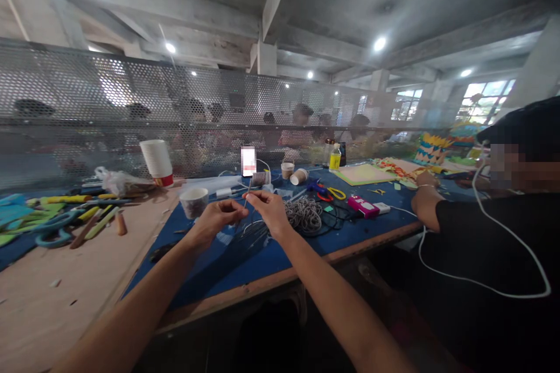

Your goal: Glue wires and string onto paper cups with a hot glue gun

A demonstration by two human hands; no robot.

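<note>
Over the blue work mat (pixel 210 280), both hands are raised close together. My left hand (pixel 214 220) is closed, its thumb and fingertips pinched on a thin strand. My right hand (pixel 270 211) pinches the thin strand (pixel 249 186) just beside it, and a short end stands up above the fingertips. Whether it is cord or wire is too small to tell. Behind my right wrist lies a loose heap of grey cord (pixel 306 214), with a bundle of thin dark wires (pixel 254 239) spread below my hands.
Paper cups (pixel 194 203) and a tall cup stack (pixel 156 162) stand left. A lit phone (pixel 248 161) leans at the back. Yellow-handled scissors (pixel 336 193) and a magenta box (pixel 363 207) lie right. A co-worker's arm (pixel 426 203) rests further right. Tools (pixel 94 224) crowd the left board.
</note>
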